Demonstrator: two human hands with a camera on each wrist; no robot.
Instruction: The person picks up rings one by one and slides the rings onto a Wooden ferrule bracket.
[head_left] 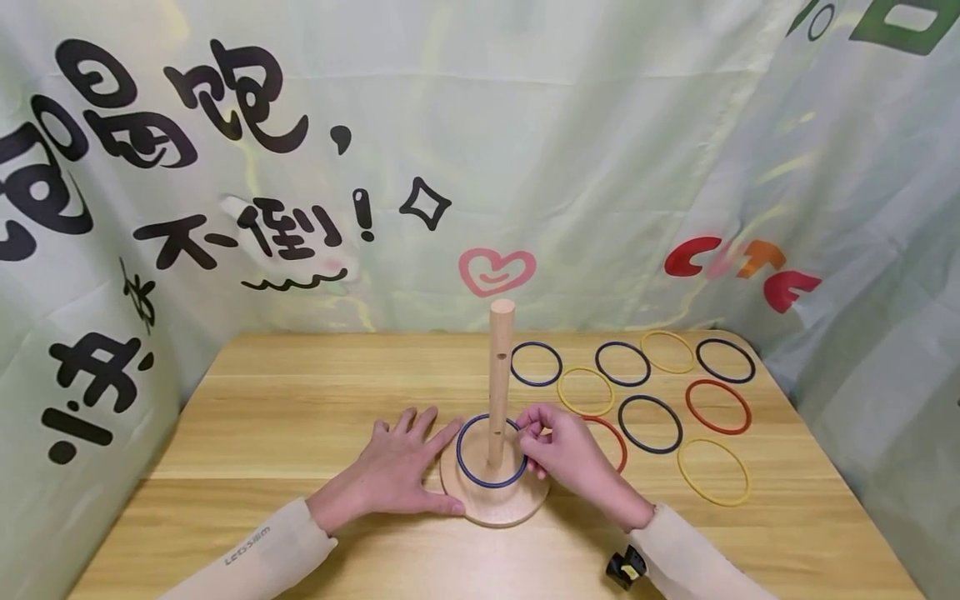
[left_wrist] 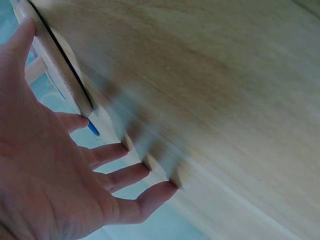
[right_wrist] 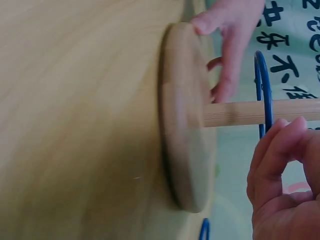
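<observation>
A round wooden base with an upright wooden post stands on the table. Around the post is a blue ring; in the right wrist view this ring hangs part-way up, apart from the base. My right hand pinches the ring's right side between thumb and fingers. With fingers spread, my left hand rests at the left of the base, its thumb on the front rim. In the left wrist view the left hand's other fingertips reach down to the tabletop.
Several blue, yellow and red rings lie flat on the table to the right, among them a red ring partly behind my right hand and a yellow ring. A small black device sits under the right sleeve. Printed curtains surround the table.
</observation>
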